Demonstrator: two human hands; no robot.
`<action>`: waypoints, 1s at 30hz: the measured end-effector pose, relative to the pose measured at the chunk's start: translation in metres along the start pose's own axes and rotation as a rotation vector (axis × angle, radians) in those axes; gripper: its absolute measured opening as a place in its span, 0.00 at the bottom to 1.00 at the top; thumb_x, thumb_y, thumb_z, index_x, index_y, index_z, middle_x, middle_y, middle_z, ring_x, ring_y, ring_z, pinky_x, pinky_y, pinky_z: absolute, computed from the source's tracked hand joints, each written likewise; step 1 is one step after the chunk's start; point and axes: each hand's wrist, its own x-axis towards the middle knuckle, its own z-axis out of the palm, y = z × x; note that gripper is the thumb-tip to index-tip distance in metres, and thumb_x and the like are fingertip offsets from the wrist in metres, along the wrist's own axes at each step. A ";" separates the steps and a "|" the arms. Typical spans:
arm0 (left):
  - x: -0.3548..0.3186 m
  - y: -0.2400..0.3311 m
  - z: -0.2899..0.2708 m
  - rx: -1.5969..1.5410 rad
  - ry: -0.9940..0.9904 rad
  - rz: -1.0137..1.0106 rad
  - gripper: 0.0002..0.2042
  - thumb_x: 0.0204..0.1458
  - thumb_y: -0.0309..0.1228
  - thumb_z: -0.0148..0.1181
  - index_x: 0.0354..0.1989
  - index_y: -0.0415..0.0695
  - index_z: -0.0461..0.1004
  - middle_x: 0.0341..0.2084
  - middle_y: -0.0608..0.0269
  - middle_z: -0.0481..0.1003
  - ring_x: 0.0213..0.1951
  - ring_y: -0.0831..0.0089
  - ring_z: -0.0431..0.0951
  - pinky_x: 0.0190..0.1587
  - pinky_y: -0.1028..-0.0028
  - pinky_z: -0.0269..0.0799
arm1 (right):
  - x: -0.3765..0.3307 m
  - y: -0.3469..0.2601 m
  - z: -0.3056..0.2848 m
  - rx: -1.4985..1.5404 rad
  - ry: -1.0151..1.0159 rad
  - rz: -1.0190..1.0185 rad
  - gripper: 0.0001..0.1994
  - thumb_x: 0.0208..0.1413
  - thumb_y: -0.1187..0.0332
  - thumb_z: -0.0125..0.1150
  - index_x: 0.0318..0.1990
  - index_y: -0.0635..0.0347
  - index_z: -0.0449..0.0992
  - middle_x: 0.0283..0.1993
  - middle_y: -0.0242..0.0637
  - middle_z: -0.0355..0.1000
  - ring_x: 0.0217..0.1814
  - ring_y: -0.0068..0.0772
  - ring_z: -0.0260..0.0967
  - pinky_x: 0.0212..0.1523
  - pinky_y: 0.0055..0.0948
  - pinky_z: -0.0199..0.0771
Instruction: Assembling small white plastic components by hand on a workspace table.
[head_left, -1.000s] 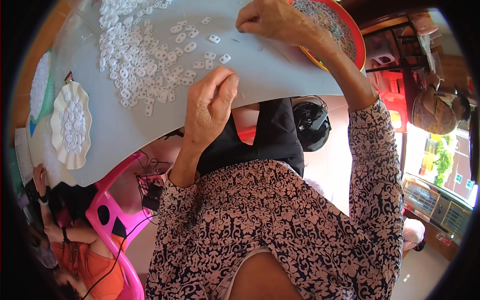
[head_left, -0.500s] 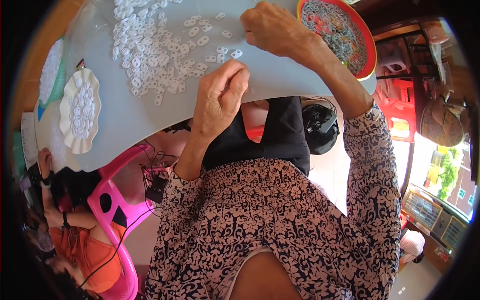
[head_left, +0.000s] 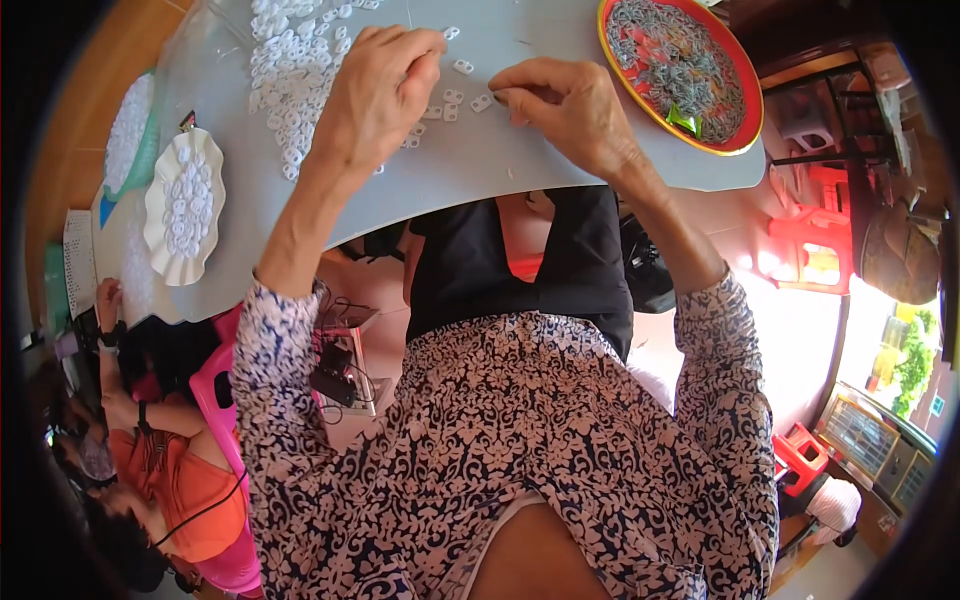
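Small white plastic pieces with holes (head_left: 290,100) lie heaped on the grey table, partly behind my left hand (head_left: 375,95). That hand is closed above the heap's right side; anything in its fingers is hidden. My right hand (head_left: 575,110) is at the table's middle with thumb and forefinger pinched together; whatever they hold is too small to make out. Between the two hands a few loose white pieces (head_left: 452,97) lie flat. To the right of my right hand is a round red tray with a yellow rim (head_left: 757,110), holding many small grey metal parts (head_left: 665,75).
A scalloped cream dish (head_left: 155,225) with white oval pieces stands at the left, near a green basket (head_left: 152,135) of white pieces. A green wrapper (head_left: 685,122) lies in the tray. A person in orange (head_left: 205,500) sits beside a pink chair (head_left: 213,385) at lower left.
My left hand has moved up and left, over the heap. My right hand has come down from the far side of the table, closer to the loose pieces. The view has shifted slightly.
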 end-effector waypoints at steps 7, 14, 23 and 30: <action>0.015 -0.019 0.016 0.137 -0.332 0.121 0.07 0.44 0.22 0.55 0.33 0.40 0.72 0.29 0.54 0.67 0.40 0.56 0.65 0.45 0.63 0.65 | -0.011 0.004 0.006 0.198 0.024 0.044 0.05 0.52 0.74 0.60 0.35 0.66 0.76 0.25 0.28 0.72 0.27 0.13 0.68 0.30 0.16 0.69; 0.019 -0.025 0.021 0.078 -0.426 0.102 0.05 0.42 0.19 0.54 0.29 0.37 0.68 0.30 0.54 0.67 0.40 0.56 0.65 0.46 0.63 0.64 | -0.014 0.005 0.003 0.268 0.045 0.044 0.05 0.51 0.73 0.63 0.35 0.65 0.76 0.24 0.26 0.71 0.25 0.12 0.65 0.27 0.15 0.66; 0.012 0.007 0.019 -0.035 -0.234 0.130 0.06 0.45 0.20 0.53 0.32 0.38 0.67 0.26 0.56 0.70 0.34 0.60 0.69 0.40 0.67 0.67 | -0.015 0.008 0.004 0.328 0.132 0.021 0.05 0.51 0.74 0.61 0.35 0.65 0.76 0.24 0.30 0.72 0.25 0.14 0.67 0.28 0.18 0.69; 0.002 0.030 0.020 -0.358 -0.230 -0.029 0.11 0.49 0.21 0.56 0.41 0.42 0.66 0.23 0.57 0.73 0.27 0.64 0.75 0.33 0.71 0.71 | -0.016 0.010 0.002 0.308 0.102 -0.009 0.08 0.53 0.73 0.60 0.40 0.65 0.77 0.26 0.31 0.73 0.25 0.15 0.66 0.27 0.18 0.69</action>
